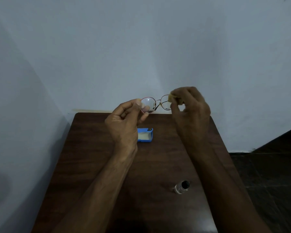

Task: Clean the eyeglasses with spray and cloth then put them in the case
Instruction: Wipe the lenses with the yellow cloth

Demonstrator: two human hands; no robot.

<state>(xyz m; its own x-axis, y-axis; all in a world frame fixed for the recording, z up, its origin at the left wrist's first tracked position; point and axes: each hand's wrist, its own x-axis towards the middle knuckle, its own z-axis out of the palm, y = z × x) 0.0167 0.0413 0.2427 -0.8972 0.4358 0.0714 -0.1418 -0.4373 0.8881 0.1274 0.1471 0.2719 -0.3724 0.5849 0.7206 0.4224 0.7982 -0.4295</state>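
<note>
Two round lenses (147, 105), wire eyeglasses (154, 105), yellow cloth (170, 98).

place: plain indoor room, home-like, exact kind cannot be told | walls: bare pale blue-grey painted wall (141, 39), meeting a side wall at a corner on the left | furniture: dark brown wood-grain table (94, 165) standing at that wall | floor: dark tiled floor (267, 179), dark skirting strip (279, 138) | light: dim

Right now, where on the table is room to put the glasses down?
Bare wood lies between the blue case and the spray bottle, and along the table edge left of the left forearm. It is crowded around the bottle, beside the right forearm.
</note>
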